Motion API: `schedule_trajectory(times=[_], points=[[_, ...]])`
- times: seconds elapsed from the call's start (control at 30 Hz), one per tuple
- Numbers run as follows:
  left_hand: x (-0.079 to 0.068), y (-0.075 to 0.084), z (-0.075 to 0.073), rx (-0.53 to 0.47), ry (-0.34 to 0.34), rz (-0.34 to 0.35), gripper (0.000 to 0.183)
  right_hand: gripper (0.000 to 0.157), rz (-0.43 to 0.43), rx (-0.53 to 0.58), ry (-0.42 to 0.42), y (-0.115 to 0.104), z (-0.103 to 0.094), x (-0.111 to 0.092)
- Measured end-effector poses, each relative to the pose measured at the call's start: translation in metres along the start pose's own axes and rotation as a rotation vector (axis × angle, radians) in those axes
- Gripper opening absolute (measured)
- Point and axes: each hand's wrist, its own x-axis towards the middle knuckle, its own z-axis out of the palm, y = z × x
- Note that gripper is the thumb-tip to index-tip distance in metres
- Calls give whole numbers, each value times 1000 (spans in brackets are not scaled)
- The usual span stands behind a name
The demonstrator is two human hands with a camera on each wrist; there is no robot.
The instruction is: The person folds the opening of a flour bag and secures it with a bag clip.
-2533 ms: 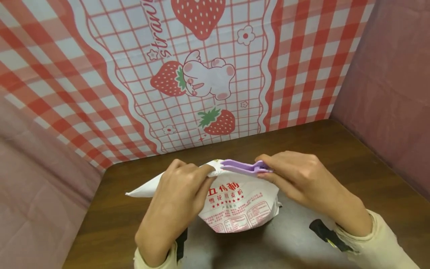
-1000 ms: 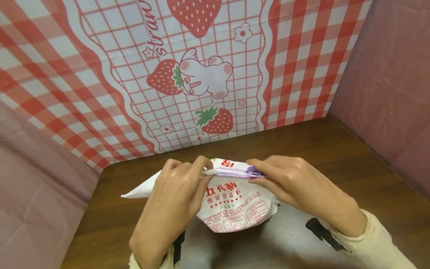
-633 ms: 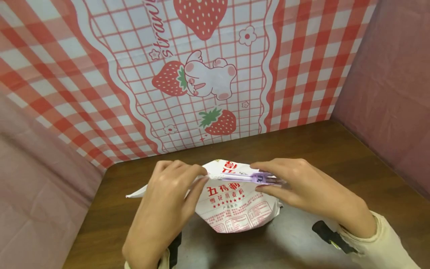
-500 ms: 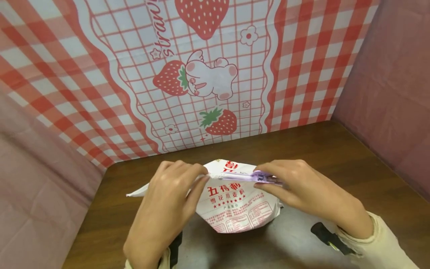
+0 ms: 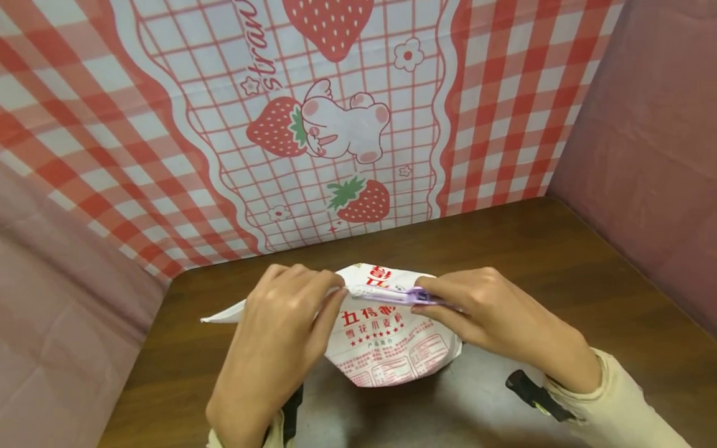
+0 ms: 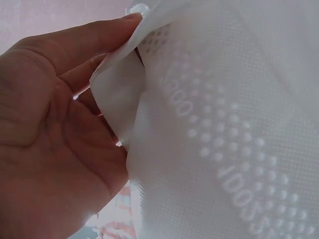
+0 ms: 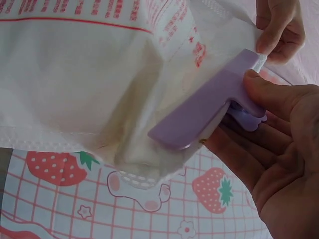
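A white flour bag with red print sits upright in front of me, its top edge gathered into a narrow strip. My left hand pinches that edge between thumb and fingers, and a white pointed corner of the bag sticks out beyond it to the left. My right hand pinches the grip end of a purple bag clip. In the right wrist view the broad jaw of the clip lies flat across the bag's top, thumb on its tail. Embossed white bag material fills much of the left wrist view.
Beneath the bag lies a grey surface on the brown wooden table. A red-and-white strawberry cloth hangs behind, with pink cloth at the sides.
The purple clip, earlier with its jaws parted at the bag's top edge, now has them closed along the strip. My left hand has shifted slightly left along the edge.
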Motion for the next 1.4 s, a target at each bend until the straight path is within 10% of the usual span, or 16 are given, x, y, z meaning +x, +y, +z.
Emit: schedule_trajectory(times=[0.63, 1.4], points=[[-1, -3, 6, -27, 19, -49, 7, 53, 275, -61, -223, 5, -13, -4], [3, -2, 7, -3, 27, -55, 7, 26, 94, -167, -65, -2, 0, -3]])
